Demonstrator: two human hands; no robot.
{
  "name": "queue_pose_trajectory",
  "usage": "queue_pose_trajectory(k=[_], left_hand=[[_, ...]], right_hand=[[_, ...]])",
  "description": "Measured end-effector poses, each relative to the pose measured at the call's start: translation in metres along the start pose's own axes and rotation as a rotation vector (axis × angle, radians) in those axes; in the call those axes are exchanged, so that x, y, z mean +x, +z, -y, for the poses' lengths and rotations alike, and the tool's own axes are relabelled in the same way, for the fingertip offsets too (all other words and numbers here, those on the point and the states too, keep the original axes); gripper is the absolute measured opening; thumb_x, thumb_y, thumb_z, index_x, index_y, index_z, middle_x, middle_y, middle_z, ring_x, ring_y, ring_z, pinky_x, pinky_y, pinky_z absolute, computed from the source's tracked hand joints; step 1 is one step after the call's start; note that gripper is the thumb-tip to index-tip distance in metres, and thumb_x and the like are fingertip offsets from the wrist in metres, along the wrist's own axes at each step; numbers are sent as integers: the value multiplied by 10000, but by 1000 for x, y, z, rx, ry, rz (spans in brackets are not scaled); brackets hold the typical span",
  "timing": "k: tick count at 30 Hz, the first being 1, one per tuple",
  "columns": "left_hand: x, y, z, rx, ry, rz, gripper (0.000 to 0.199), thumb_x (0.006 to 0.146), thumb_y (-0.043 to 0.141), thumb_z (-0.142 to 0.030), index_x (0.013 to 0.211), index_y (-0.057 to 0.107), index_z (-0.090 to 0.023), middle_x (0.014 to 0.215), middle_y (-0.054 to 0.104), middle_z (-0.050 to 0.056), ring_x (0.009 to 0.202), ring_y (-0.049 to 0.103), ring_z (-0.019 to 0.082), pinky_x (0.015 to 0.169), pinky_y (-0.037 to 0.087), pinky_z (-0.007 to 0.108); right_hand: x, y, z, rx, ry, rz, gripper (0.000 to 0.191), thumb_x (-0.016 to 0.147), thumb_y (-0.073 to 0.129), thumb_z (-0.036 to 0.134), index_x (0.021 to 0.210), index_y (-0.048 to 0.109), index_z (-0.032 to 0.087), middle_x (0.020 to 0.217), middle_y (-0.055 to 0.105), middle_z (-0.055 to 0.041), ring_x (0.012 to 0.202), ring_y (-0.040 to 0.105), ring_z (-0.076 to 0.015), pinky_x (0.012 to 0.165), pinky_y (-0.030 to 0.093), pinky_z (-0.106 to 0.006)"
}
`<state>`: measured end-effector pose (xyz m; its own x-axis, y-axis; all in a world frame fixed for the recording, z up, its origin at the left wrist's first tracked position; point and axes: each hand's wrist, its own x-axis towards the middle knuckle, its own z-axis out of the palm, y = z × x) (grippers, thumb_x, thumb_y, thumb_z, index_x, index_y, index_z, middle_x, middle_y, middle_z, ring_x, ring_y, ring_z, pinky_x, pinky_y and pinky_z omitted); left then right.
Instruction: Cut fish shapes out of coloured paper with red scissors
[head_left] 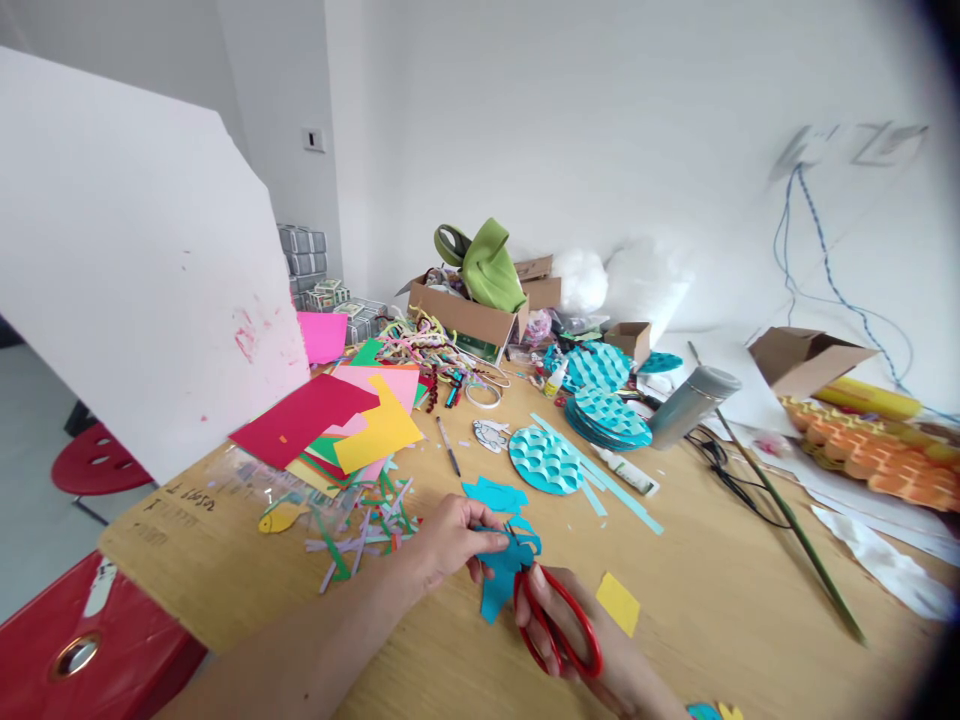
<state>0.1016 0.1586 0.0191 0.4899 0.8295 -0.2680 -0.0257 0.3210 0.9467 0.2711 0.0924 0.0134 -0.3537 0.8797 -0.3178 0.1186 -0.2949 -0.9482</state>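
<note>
My left hand (466,540) pinches a piece of blue paper (493,592) just above the table's near middle. In my right hand (556,612) are red-handled scissors (581,622), with my fingers through the loops. The blades point away from me and meet the blue paper; how far apart they are is hard to see. Another blue paper scrap (495,494) lies just beyond my left hand. To the right of the scissors rests a small yellow paper piece (619,602). A paper fish drawing (491,434) and a round turquoise scalloped disc (546,460) lie farther back.
Coloured paper sheets (307,420) and loose strips (367,535) cover the left side. A pen (448,446), a glue bottle (626,470), stacked turquoise discs (609,418) and a grey cylinder (694,405) stand or lie beyond. A long green stick (795,530) crosses the right side.
</note>
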Motion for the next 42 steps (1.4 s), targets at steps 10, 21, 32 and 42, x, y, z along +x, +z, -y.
queue_pose_trajectory(k=[10,21,32,42], left_hand=[[3,-3,6,-51,2,23,374,568,711,-435,720,581,-120,590,600,2,460,549,111,405,376,210],[3,-3,6,-35,-3,30,338,574,697,-406,716,588,-120,603,612,5,454,545,102,406,374,199],[5,-4,8,-62,-22,39,345,568,708,-414,712,575,-130,587,606,1,446,542,104,406,370,199],[6,-5,8,-100,-40,62,326,587,706,-397,725,595,-123,589,613,10,444,536,98,418,363,201]], right_hand=[[1,2,1,-13,-30,-35,521,867,388,617,698,550,152,380,390,71,341,322,-55,391,244,-195],[0,1,5,-63,-6,-36,545,833,410,655,682,548,150,382,406,67,336,354,-58,382,245,-190],[0,3,6,-84,-2,-54,543,832,401,661,675,526,156,383,398,71,337,338,-57,384,236,-194],[0,6,8,-92,-27,-56,549,833,386,668,681,534,162,365,390,73,328,311,-59,391,229,-205]])
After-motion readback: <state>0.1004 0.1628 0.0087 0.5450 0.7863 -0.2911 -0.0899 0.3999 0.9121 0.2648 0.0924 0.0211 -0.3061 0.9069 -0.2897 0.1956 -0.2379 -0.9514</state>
